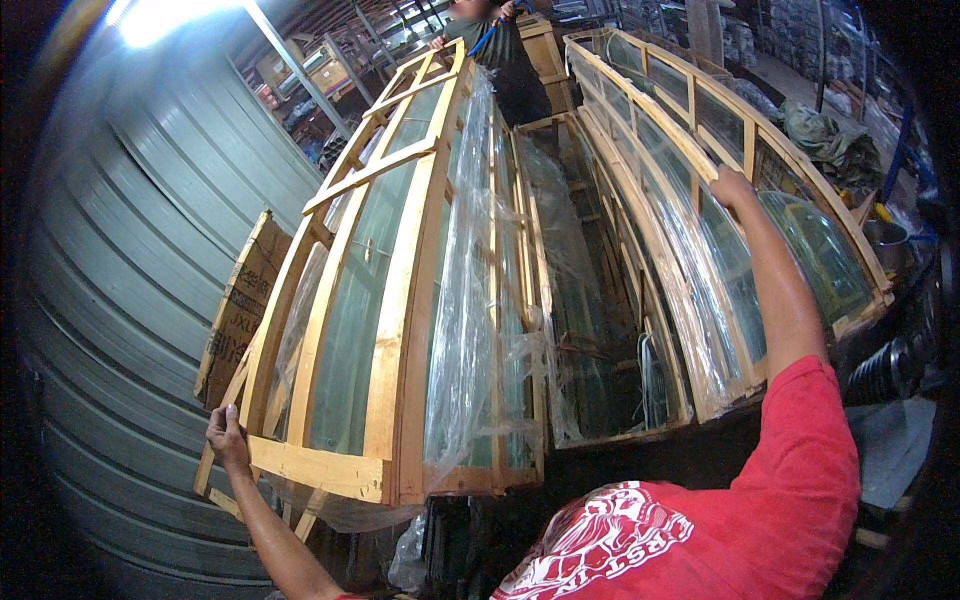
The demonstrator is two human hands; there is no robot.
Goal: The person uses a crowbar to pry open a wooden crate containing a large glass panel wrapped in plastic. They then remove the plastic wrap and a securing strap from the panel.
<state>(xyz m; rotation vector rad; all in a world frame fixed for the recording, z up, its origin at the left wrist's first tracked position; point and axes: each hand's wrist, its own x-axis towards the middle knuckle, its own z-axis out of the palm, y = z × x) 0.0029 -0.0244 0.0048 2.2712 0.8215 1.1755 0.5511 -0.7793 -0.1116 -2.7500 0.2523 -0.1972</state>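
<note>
At the lower left, my left hand (228, 438) has its fingers curled at the near left corner of a long wooden crate (318, 466). Glass panes (352, 385) stand behind the slats of this crate, and clear plastic film (462, 330) drapes down its right side. My right arm reaches out to the right, where my right hand (733, 188) is closed over the top rail of a second wooden crate (655, 95). More film-wrapped glass (690, 270) fills that second crate. Part of my right hand's fingers is hidden behind the rail.
Beyond the far end, another person (495, 60) touches the left crate and holds a blue strap-like thing. Between the crates lies a dark open-topped wooden crate (620, 430). A corrugated metal wall (130, 330) runs along the left. A metal pot (888, 243) sits at the right.
</note>
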